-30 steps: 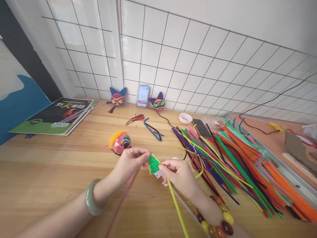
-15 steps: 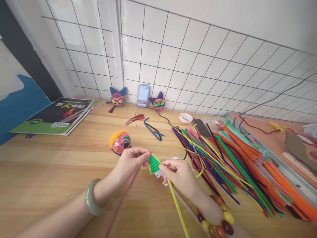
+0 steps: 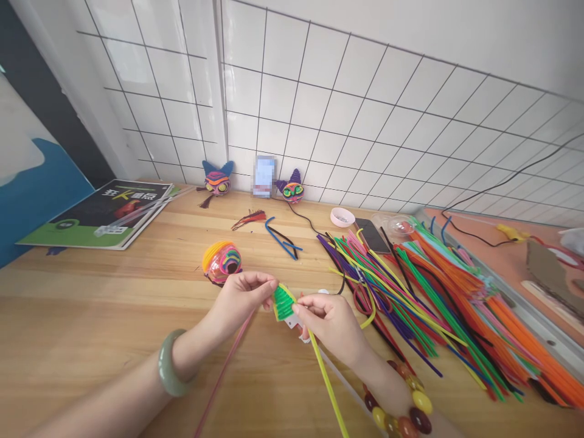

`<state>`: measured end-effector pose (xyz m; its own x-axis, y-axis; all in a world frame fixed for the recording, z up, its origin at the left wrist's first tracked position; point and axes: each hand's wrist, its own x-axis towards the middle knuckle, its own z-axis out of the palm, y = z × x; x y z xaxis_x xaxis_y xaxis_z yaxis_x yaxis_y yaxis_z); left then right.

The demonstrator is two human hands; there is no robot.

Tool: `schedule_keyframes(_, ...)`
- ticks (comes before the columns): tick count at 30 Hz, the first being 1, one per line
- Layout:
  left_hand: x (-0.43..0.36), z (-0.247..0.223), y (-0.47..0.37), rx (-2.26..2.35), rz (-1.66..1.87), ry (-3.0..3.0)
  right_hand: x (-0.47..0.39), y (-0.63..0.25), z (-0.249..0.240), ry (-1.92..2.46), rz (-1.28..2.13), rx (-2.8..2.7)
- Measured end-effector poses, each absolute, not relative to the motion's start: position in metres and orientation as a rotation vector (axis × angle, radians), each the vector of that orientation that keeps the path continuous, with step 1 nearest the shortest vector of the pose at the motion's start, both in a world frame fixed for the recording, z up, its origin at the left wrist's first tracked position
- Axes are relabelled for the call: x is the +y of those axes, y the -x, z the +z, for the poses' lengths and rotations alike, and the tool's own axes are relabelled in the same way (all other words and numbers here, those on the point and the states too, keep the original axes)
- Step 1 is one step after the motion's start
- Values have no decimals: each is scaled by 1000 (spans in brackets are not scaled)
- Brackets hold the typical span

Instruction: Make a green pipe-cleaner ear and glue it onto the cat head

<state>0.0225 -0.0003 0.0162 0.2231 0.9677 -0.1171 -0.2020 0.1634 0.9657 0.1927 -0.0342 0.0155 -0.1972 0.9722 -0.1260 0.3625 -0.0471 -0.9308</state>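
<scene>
Left hand [image 3: 239, 301] and right hand [image 3: 335, 325] pinch yellow-edged green pipe-cleaner piece [image 3: 285, 303] between fingertips; yellow pipe cleaner [image 3: 326, 377] trails from right hand.

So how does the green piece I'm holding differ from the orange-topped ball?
The green piece looks flat; the ball is rounded and larger. The green piece has a yellow edge; the ball mixes orange, pink and blue. Your left hand and right hand pinch the green piece, while the ball sits on the table. Both are brightly coloured.

Two hands [image 3: 244, 298] [image 3: 335, 322], one green piece [image 3: 283, 303], two eared heads [image 3: 218, 179] [image 3: 293, 190], one ball [image 3: 214, 258], one bowl [image 3: 342, 217], one bangle [image 3: 170, 364], one beaded bracelet [image 3: 407, 426].
</scene>
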Motion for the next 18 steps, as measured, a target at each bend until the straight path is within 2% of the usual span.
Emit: schedule_keyframes(18,0,12,-23,934,1068,-1030,-33,-194,14,1412,1255,-1592)
